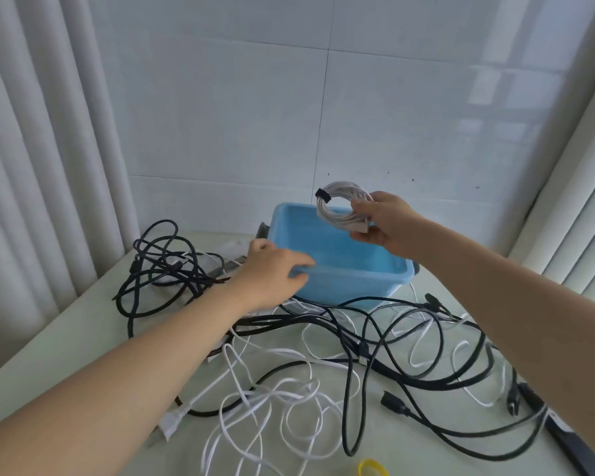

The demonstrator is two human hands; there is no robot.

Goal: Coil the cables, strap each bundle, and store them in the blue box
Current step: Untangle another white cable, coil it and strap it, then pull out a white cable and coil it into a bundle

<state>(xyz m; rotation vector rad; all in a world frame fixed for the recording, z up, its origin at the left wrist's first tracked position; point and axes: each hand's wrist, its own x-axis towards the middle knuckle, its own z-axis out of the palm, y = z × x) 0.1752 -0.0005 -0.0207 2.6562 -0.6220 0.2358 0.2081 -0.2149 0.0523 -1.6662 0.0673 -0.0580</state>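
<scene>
Right hand pinches the white coil and holds it over the far right part of the blue box; it's above the box, not in it yet. A black strap cinches the coil on its left side, and the loops look soft, rounded and matte. Left hand grips the box's near-left rim, fingers curled over the edge. The box is smooth plastic, rectangular with rounded corners, and what shows of its inside looks empty.

The danger, I'd say, is that the box seems to rest partly on loose cable, so it may rock or slide if the steadying hand lets go. Dropped from height, the springy coil could bounce off the rim. Nearer, thick black cables and thin white cables sprawl tangled across the pale table, a snag risk for either forearm.
</scene>
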